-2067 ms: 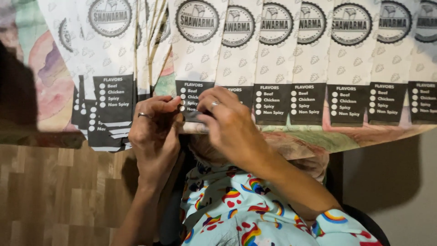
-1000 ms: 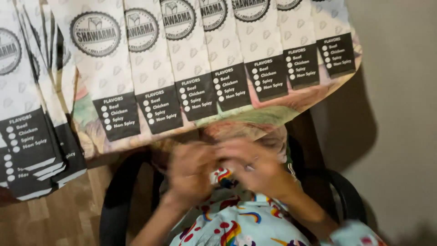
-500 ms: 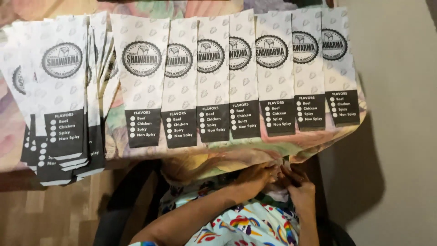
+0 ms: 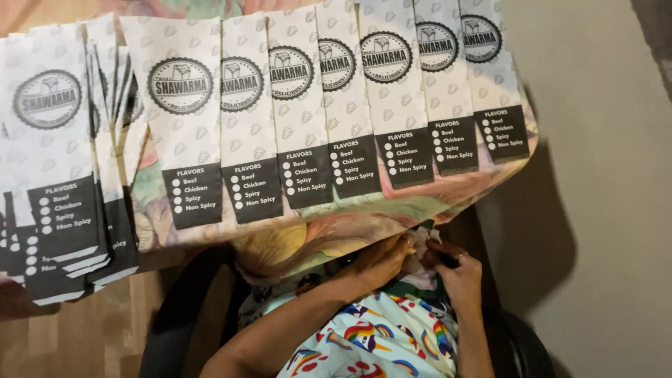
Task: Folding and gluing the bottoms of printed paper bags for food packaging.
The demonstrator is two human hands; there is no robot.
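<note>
My left hand point(image 4: 381, 262) and my right hand point(image 4: 458, 278) are low in my lap, under the right end of the table edge, close together. The right hand's fingers curl around a small dark object point(image 4: 448, 261). The left hand's fingertips touch crumpled white and patterned fabric point(image 4: 422, 246) between the hands; what it holds is hidden. Above them a row of white paper sleeves point(image 4: 301, 112) with round black emblems and black tick-box panels lies overlapping on the table.
A thicker stack of the same sleeves point(image 4: 52, 168) hangs over the table's left end. A floral cloth point(image 4: 329, 231) covers the table. A dark chair point(image 4: 178, 308) stands on wooden flooring at left; a plain beige floor point(image 4: 602, 210) lies at right.
My hands dropped from the sleeves at the table edge into my lap and shifted right. The view swung, so the row of sleeves now sits higher and further left.
</note>
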